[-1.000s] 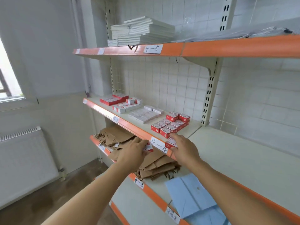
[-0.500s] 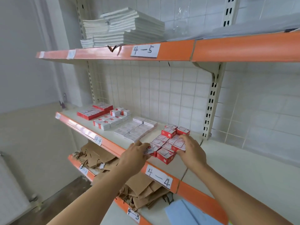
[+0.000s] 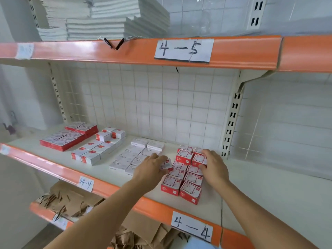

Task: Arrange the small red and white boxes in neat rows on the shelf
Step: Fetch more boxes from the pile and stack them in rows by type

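Centre of the frame, on the shelf (image 3: pixel 111 174), the left hand (image 3: pixel 150 169) pinches one small red and white box (image 3: pixel 166 164) in curled fingers. Just right, the right hand (image 3: pixel 213 165) grips a box atop the red block (image 3: pixel 183 178). Best to square each edge flush against its neighbours before letting go.

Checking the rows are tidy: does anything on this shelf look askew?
Yes. One small red and white box, held by the left hand beside the red-box block, sits tilted and outside the two neat columns. The right hand grips a rear box.
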